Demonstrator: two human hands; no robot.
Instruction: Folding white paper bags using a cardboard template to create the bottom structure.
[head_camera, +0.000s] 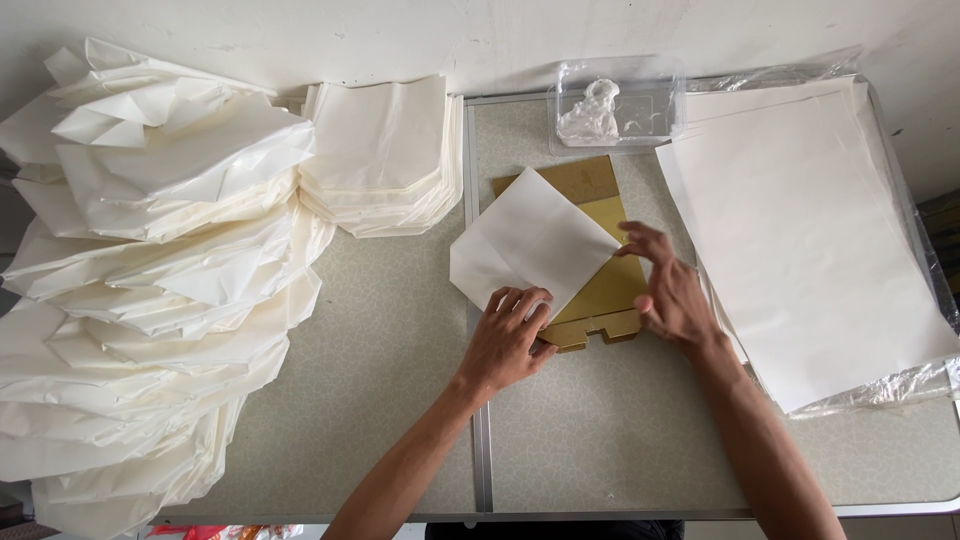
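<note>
A person's left hand (508, 338) presses fingers flat on a folded white paper sheet (530, 245) lying over a flat gold cardboard template (603, 290) at the centre of a speckled grey table (400, 380). The right hand (670, 290), fingers spread open, touches the sheet's right corner, gripping nothing. A stack of large white paper sheets (810, 240) lies to the right, heaps of folded white paper bags (160, 280) to the left.

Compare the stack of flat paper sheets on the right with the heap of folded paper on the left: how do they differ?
The stack of flat sheets lies unfolded in large rectangles on clear plastic wrap; the heap of folded paper is creased into smaller, angular pieces. The stack is low and squared; the heap is bulky, fanned and overhangs the table edge. The right hand is close beside the stack; the heap lies away from both hands. Both are plain off-white paper.
</note>
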